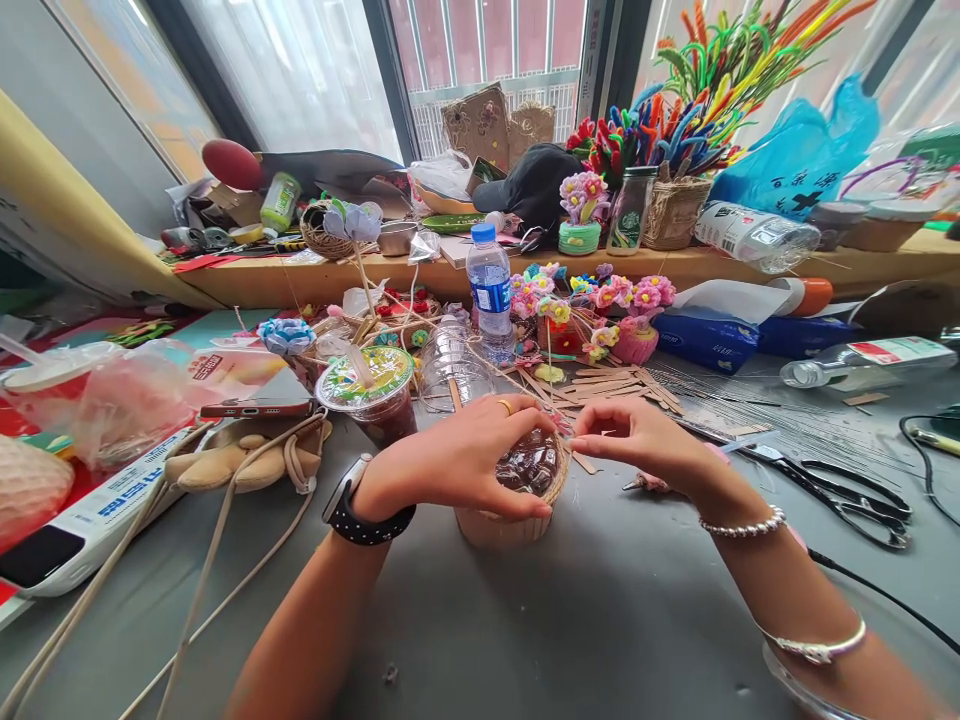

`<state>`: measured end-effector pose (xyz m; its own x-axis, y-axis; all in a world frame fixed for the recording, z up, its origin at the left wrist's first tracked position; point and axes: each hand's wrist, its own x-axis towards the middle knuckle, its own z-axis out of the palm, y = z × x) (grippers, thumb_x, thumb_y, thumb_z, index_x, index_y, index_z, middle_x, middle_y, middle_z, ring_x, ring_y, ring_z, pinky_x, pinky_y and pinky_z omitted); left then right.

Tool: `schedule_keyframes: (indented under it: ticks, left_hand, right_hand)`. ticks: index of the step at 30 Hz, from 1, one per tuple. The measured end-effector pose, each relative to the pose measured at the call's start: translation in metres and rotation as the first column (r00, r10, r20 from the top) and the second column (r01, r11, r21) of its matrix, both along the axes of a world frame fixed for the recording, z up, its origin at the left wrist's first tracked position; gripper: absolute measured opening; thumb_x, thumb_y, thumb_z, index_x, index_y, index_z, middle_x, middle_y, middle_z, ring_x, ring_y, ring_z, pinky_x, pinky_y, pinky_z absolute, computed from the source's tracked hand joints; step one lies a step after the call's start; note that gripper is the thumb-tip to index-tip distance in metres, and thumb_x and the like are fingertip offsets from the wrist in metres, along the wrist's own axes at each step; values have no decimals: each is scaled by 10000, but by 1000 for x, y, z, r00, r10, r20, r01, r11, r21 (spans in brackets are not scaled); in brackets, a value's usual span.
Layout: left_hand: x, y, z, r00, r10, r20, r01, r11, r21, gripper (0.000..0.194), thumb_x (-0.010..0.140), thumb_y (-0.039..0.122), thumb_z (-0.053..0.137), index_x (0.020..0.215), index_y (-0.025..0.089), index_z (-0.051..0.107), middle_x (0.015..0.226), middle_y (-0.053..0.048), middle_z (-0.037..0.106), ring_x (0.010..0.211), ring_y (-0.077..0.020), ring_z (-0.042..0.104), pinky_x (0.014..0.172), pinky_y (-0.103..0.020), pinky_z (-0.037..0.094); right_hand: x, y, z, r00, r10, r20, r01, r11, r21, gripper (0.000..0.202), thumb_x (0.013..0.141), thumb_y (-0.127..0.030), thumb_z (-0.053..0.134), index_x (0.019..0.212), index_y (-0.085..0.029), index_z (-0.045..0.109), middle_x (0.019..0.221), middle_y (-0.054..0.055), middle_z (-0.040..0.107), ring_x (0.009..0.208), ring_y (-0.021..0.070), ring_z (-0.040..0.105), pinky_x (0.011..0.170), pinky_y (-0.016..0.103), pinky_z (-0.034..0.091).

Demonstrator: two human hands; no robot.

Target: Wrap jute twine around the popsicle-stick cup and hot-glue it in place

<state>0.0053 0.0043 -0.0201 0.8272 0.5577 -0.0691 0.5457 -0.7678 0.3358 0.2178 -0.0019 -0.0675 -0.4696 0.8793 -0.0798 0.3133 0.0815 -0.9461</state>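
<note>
My left hand [461, 452] wraps around the top of a small twine-wrapped cup [501, 527] standing on the grey table [570, 620]. A dark crinkled filling [529, 463] shows inside the cup. My right hand [637, 440] is at the cup's right rim, its fingertips pinched together there; whether they hold a strand of twine I cannot tell. A black watch is on the left wrist and silver bracelets on the right.
Black scissors [847, 490] lie to the right beside a bundle of thin wires [750, 405]. Wooden sticks [607, 385], a water bottle [490, 290], a lidded drink cup [371, 390], a phone [255, 405] and pipe-cleaner flowers [600, 300] crowd the back. Rope [217, 540] trails at the left.
</note>
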Motion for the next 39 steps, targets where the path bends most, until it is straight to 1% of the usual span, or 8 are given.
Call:
schedule_keyframes:
  ticks: [4,9,13,18,24,27,32,39]
  left_hand:
    - [-2,1,1,999,-44,7,44,999,-6,625,672,461,600,1203,213,384,1207,-82,419,1101,-233,409,929,-327,321]
    - [-4,2,4,995,-99,6,99,993,-56,609,657,447,622,1179,223,404,1245,-68,387,1121,-227,390,948,-320,299]
    - [-3,3,4,995,-97,32,99,992,-73,613,650,492,618,1169,239,411,1266,-57,376,1160,-224,354,997,-340,221]
    - [7,-4,2,994,97,46,-94,994,-60,656,675,596,525,1186,206,391,1101,-71,510,1024,-227,454,919,-365,298]
    - [24,-13,-8,980,161,116,-171,981,86,395,764,531,466,906,171,545,856,-33,576,852,-201,499,880,-403,310]
    - [29,-10,-12,964,179,197,-190,981,37,238,800,404,490,817,182,576,864,-11,601,863,-172,512,860,-339,341]
    - [29,-7,-10,956,162,246,-145,986,-84,183,813,346,487,830,215,614,912,20,630,892,-146,538,897,-322,312]
    - [29,-9,-13,966,87,242,-80,996,-36,165,796,350,521,871,243,620,970,17,612,962,-148,524,1000,-393,169]
  right_hand:
    - [-1,-1,1,1000,-10,9,10,1000,-7,258,687,-401,599,681,-149,540,652,-25,504,583,75,432,503,197,324]
    - [-3,1,2,993,-116,29,116,993,-4,274,679,-409,595,636,-151,515,571,-45,437,539,66,372,486,199,276]
    - [-5,1,3,991,-134,-18,135,991,20,260,682,-397,592,646,-151,517,587,-41,443,568,75,393,520,202,299]
    - [-3,-3,7,991,-120,-66,123,991,48,269,692,-415,590,706,-153,531,626,-32,459,580,75,396,518,196,306]
    - [-2,-6,14,997,-72,-39,75,993,95,248,710,-398,580,732,-151,569,666,-11,517,598,83,425,521,195,328]
    - [-2,-11,19,995,-98,37,91,983,162,260,720,-409,565,729,-152,606,697,4,555,602,88,444,522,202,340]
    - [4,-25,23,979,-176,107,154,971,183,281,733,-434,543,723,-161,609,625,-14,526,486,58,398,460,202,325]
    - [10,-45,16,969,-247,9,243,960,139,344,769,-484,467,828,-175,608,713,18,563,562,89,456,487,208,352]
